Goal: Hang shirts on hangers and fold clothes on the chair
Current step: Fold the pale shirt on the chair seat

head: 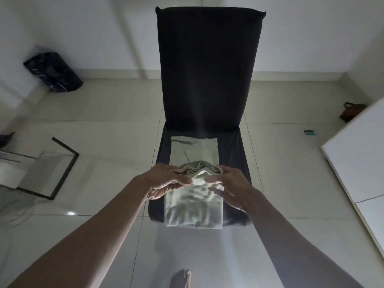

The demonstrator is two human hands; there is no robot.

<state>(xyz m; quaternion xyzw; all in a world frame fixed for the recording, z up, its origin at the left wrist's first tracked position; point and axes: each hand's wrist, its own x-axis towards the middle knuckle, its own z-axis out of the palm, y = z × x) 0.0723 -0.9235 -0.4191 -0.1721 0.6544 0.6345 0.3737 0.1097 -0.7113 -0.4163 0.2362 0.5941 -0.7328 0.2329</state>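
One pale green garment [194,204] lies on the seat of one black chair [207,69]. It runs from the back of the seat to the front edge, and its near end hangs a little over that edge. Both hands work at the middle of it, where the cloth is gathered into a raised fold with several layers showing.

The left hand [166,183] grips the left side of the fold, with the thumb on top and the fingers curled round the cloth. The right hand [228,183] holds the right side in the same way, with its fingers lying over the near part of the garment. The two hands are close together, and only the fold is between them.

The step in hand seems to be a fold of the garment across its length. To do it well, the person should keep both sides level, so that the edges meet square. The layers should be laid flat, and the cloth should then be pressed smooth from the middle outward. The garment should stay centred on the seat, because the near end could slide off the front edge.

On the floor [104,235] there are one dark bag [53,72] at the far left, one brown bag [352,112] at the far right, and one dark frame [52,167] on the left. No hanger is in view.
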